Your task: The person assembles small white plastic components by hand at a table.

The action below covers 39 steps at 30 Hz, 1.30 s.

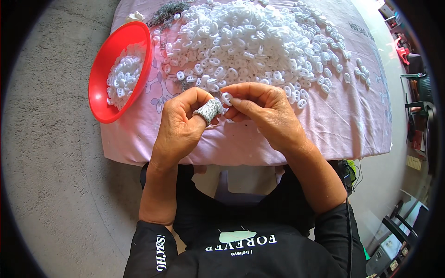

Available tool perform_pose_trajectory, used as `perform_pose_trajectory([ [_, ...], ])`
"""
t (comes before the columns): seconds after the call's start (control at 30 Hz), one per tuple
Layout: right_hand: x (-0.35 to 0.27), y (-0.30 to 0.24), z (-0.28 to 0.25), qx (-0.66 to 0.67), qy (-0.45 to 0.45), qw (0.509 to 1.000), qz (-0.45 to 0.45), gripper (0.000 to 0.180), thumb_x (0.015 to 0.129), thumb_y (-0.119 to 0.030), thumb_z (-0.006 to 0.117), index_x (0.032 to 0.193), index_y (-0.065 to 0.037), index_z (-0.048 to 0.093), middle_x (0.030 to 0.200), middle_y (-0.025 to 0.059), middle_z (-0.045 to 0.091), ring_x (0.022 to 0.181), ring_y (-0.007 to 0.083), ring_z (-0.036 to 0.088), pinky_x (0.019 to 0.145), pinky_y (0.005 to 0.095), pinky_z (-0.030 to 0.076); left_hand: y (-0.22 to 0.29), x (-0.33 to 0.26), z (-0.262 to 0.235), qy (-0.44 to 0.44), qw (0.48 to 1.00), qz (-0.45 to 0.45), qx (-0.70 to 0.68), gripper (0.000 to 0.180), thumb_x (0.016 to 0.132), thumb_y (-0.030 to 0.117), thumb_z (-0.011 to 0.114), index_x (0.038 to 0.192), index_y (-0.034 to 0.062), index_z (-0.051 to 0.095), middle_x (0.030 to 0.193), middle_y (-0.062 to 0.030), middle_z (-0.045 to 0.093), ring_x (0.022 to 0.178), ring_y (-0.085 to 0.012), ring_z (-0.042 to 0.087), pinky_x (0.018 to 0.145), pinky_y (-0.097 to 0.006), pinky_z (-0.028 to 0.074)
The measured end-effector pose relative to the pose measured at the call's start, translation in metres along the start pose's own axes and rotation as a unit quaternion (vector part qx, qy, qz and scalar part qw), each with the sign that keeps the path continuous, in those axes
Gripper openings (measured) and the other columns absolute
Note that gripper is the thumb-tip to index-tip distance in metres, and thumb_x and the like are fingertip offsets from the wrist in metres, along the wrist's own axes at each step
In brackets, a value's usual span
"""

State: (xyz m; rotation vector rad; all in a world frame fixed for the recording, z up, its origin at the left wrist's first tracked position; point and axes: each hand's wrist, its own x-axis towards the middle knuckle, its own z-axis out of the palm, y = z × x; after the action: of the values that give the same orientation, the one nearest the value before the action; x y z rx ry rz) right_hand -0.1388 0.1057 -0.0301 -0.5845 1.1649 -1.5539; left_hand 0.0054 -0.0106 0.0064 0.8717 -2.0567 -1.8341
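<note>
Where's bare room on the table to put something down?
Biggest: pink cloth right of the right hand, from the scattered white pieces to the near edge. Smaller: between red bowl and left hand. Crowded: middle and far side, under the white pile.

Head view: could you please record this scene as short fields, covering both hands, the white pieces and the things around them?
Left hand: grey wrap around the thumb; grip partly hidden
Right hand: pinches a small white piece between thumb and finger
Pile: many loose white pieces, beyond the hands
Red bowl: at the left, more white pieces inside
Pink cloth: under the pile
Grey tangle: by the pile's far left
</note>
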Motion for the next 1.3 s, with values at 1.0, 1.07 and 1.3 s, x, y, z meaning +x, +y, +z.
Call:
perform_pose_trajectory([
  [1.0,-0.0013,-0.0023,0.0013,-0.004,-0.011,1.0,0.001,0.024,0.093,-0.008,0.059,0.115,0.002,0.062,0.095,0.0091,0.068,0.084,0.0123,0.066,0.076,0.0245,0.055,-0.0008,-0.0001,0.0034,0.017,1.0,0.014,0.017,0.008,0.087,-0.005,0.053,0.09,-0.0025,0.06,0.082,-0.0023,0.063,0.077,-0.0056,0.058,0.069,-0.021,0.05],
  [1.07,-0.0012,-0.0023,0.0011,-0.003,-0.01,1.0,-0.001,0.024,0.093,-0.008,0.06,0.114,0.002,0.062,0.095,0.009,0.068,0.084,0.0123,0.066,0.076,0.0245,0.055,-0.0003,-0.0004,0.0048,0.02,1.0,0.01,0.014,0.008,0.088,-0.005,0.053,0.09,-0.0024,0.06,0.082,-0.0024,0.063,0.076,-0.0058,0.058,0.069,-0.021,0.05],
  [1.3,-0.001,-0.0027,0.0012,-0.004,-0.005,1.0,0.0,0.023,0.093,-0.008,0.059,0.114,0.002,0.062,0.095,0.0089,0.068,0.082,0.0119,0.066,0.076,0.0244,0.055,0.0015,-0.0011,0.0019,0.006,1.0,0.013,-0.01,0.01,0.093,0.003,0.053,0.093,-0.0021,0.061,0.082,-0.0032,0.064,0.075,-0.0074,0.06,0.07,-0.023,0.052],
])
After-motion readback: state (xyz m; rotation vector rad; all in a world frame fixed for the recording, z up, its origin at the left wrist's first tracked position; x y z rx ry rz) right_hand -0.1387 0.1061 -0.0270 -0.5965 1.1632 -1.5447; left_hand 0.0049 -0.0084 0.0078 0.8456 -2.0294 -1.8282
